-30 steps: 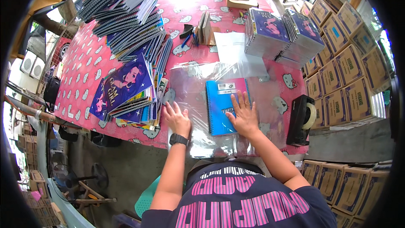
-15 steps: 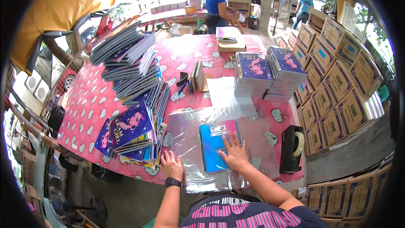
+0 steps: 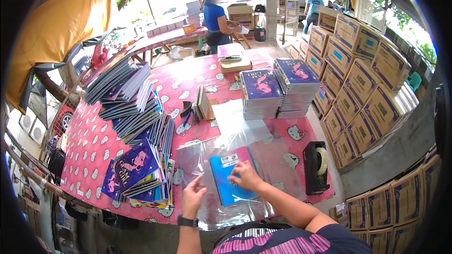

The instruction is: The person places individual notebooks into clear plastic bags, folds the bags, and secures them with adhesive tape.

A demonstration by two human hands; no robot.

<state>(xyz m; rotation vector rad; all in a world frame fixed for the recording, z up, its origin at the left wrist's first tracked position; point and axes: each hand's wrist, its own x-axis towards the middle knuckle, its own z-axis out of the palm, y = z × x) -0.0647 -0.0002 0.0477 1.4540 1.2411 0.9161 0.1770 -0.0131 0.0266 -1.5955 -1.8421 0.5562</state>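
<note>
A blue spiral notebook [image 3: 228, 193] with a pink upper corner and a white label lies on a clear plastic sheet [image 3: 282, 186]. The sheet is spread over the near part of the table. My left hand [image 3: 192, 196], wearing a black watch, is raised at the sheet's left side, left of the notebook. Its thumb and index finger are apart, and nothing shows between them. My right hand [image 3: 248, 178] hovers over the notebook's right half with its fingers curled inward. What those fingers hold, if anything, is hidden.
On the left leans a tall heap of spiral notebooks [image 3: 136, 160]. Two notebook stacks [image 3: 261, 94] stand at the back right. A black tape dispenser [image 3: 314, 171] sits near the right edge of the pink table [image 3: 89, 160]. Cardboard boxes [image 3: 355, 80] line the right; a person [image 3: 214, 19] stands beyond.
Both hands have lifted. The right hand, earlier flat on the notebook, has curled its fingers and moved left. The left hand has come up off the sheet's edge. The view has shifted.
</note>
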